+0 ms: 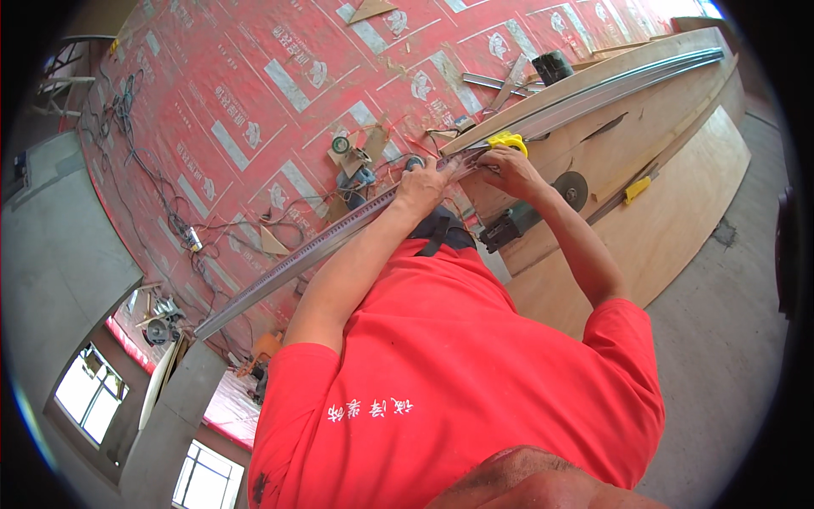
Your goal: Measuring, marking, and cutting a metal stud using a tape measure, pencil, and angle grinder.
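A long silver metal channel (242, 307) slants from the lower left up to the workboards, with a tape measure's marked blade (318, 241) stretched along it. My left hand (421, 188) is closed round the channel and the blade near their upper end. Just right of it, my right hand (513, 172) has its fingers bent in a pinch at the channel's end; what they hold is hidden. Against its knuckles sits the yellow tape measure case (509, 141). Below the right wrist, an angle grinder (513, 225) with a dark disc rests on the plywood.
Curved-looking plywood boards (678, 199) fill the right side, with more metal channels (627, 85) on top and a yellow tool (636, 190) by an edge. Cables (174, 216), a green tape roll (341, 145), wood scraps and a black bucket (553, 68) lie about the red floor covering (254, 93).
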The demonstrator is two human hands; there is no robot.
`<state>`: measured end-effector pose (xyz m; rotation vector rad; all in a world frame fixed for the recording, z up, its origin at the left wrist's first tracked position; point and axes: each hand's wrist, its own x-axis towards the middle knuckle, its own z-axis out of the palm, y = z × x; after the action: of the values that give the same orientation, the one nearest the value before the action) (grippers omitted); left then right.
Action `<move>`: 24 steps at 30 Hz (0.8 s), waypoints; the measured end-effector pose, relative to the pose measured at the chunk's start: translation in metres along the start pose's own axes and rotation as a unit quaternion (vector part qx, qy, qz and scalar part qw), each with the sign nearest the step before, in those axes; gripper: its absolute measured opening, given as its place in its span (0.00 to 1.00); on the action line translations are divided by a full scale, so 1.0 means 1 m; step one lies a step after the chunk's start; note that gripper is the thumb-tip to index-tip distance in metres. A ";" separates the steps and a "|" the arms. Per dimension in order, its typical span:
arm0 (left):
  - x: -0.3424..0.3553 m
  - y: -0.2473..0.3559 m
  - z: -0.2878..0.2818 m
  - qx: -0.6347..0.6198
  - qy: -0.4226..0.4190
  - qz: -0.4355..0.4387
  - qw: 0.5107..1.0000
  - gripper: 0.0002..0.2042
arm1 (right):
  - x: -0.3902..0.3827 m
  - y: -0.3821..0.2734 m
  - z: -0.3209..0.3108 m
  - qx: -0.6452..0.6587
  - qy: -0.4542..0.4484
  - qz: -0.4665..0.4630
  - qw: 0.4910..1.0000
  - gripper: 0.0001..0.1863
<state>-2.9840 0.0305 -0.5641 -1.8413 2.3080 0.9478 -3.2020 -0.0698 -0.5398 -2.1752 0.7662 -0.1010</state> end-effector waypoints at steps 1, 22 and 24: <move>0.001 0.000 -0.001 0.003 0.000 -0.001 1.000 0.37 | 0.001 0.003 0.001 -0.003 0.003 0.000 1.000 0.12; -0.065 -0.043 0.001 -0.023 0.228 0.185 0.956 0.37 | 0.008 0.011 -0.024 -0.185 -0.031 0.053 0.981 0.30; -0.125 -0.076 -0.006 -0.059 0.252 0.165 0.952 0.37 | 0.011 0.002 -0.030 -0.051 -0.070 0.050 0.995 0.28</move>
<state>-2.8768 0.1281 -0.5431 -1.9664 2.9966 0.7133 -3.2036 -0.0975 -0.5232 -2.2084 0.8125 0.1431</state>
